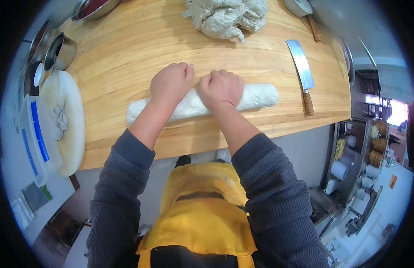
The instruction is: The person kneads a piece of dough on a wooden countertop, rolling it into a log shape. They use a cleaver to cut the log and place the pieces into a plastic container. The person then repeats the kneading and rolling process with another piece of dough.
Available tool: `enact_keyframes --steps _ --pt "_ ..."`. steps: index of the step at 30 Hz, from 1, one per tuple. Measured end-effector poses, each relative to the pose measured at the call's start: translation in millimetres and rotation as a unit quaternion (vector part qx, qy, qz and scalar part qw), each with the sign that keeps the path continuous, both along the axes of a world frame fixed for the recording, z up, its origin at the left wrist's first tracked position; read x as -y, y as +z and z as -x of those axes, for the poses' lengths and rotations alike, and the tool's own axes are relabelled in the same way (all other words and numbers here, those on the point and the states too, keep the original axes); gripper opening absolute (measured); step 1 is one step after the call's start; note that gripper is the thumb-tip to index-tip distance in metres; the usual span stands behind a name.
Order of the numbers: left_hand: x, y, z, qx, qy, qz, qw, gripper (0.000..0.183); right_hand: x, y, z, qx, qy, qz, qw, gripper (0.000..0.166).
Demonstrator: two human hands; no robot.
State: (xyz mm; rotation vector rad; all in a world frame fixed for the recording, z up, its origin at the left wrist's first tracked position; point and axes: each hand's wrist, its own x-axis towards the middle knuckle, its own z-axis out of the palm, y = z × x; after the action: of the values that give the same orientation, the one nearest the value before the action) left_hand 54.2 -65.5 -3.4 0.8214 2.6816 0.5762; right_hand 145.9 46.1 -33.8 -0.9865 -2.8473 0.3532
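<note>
A thick roll of pale dough point(190, 108) lies crosswise on the wooden work table point(119, 63), its right end slightly farther from me. My left hand point(170, 82) is curled into a fist over the roll's left half, knuckles toward the far side. Just right of it, my right hand point(222, 87) is also curled, pressing on the middle of the roll. Both hands hide parts of the dough beneath them. A rough, torn-looking mass of dough point(227, 18) sits at the table's far side.
On the right lies a cleaver point(301, 65) with a wooden handle. A white round board point(73, 134) with a dough scrap point(59, 119) stands at left, beside a clear plastic box point(39, 134) and a metal pot point(65, 52). A bowl point(298, 7) is at far right.
</note>
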Motion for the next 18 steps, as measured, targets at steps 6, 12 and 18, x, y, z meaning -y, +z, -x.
enact_keyframes --steps 6,12,18 --pt "-19.2 -7.8 12.7 -0.081 0.063 0.056 0.993 0.046 -20.0 1.4 48.3 -0.108 0.033 0.062 0.992 0.035" --pt "8.0 -3.9 -76.4 -0.127 0.065 0.012 0.99 0.04 -4.9 12.6 -42.2 -0.118 0.216 0.054 0.968 0.038" --pt "47.3 -46.7 -178.2 -0.371 0.036 -0.008 0.928 0.045 -54.9 10.8 -170.8 -0.176 0.223 -0.08 0.955 0.04"
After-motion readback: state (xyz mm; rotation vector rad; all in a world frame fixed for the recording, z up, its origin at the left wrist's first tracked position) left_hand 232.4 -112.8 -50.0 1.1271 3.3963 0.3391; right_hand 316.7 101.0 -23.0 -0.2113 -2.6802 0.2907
